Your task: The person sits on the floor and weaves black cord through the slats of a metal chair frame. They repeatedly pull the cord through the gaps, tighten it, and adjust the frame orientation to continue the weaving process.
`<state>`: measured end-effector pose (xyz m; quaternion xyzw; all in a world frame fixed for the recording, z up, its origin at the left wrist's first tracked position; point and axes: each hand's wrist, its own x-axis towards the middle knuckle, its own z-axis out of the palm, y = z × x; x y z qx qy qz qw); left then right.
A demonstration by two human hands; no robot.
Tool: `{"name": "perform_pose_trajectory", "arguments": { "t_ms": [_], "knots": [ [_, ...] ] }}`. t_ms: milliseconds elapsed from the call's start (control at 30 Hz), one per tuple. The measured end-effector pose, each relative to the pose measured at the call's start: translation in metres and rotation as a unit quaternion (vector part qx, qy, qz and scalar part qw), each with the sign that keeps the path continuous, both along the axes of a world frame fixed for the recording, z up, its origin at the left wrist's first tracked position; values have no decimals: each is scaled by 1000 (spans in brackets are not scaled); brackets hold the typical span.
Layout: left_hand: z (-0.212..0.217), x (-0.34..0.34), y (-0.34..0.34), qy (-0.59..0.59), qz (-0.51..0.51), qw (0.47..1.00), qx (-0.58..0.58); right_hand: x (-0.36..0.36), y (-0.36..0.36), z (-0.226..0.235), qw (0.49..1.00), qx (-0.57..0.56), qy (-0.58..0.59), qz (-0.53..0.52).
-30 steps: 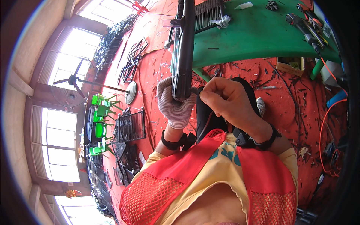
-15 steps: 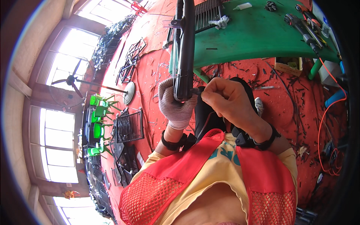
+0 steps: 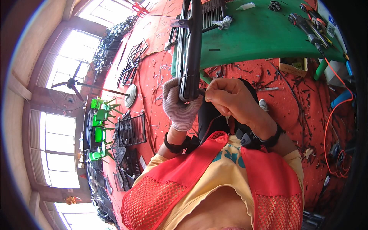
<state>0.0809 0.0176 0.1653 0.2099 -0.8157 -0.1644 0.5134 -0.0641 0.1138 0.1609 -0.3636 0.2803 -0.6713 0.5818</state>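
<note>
A long black frame of joined bars [image 3: 195,50] stretches away from me, its near rounded end at my hands. My left hand [image 3: 179,113], in a grey-and-white striped knit glove, is wrapped round that near end from the left and below. My bare right hand [image 3: 234,100] is at the right side of the same end, thumb and forefinger pinched together. Between these fingertips and the frame a small dark piece [image 3: 202,92] shows; its kind is too small to make out. The frame's far part lies past the left edge of the green table.
The green table [image 3: 249,42] carries a corded power tool [image 3: 304,28], a white bottle [image 3: 246,6] and a crumpled pale glove [image 3: 224,23]. An orange cord [image 3: 326,126] hangs at right. Dark scraps and a cardboard box [image 3: 293,69] lie on the red floor. Left stands a fan [image 3: 71,82].
The black frame's near end has shifted slightly up and right in the picture. Both hands keep their hold, the right fingertips still pinched beside the frame's end.
</note>
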Motion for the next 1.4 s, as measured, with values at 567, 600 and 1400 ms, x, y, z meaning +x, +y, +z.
{"name": "perform_pose_trajectory", "arguments": {
  "t_ms": [567,600,1400],
  "knots": [
    [-1,-3,0,-42,15,998,-33,-13,16,17,992,24,105,-67],
    [-2,-3,0,-38,13,999,-27,-13,17,17,991,30,113,-70],
    [39,16,-17,206,-155,952,168,34,-35,41,992,-119,16,-36]
  ]
}}
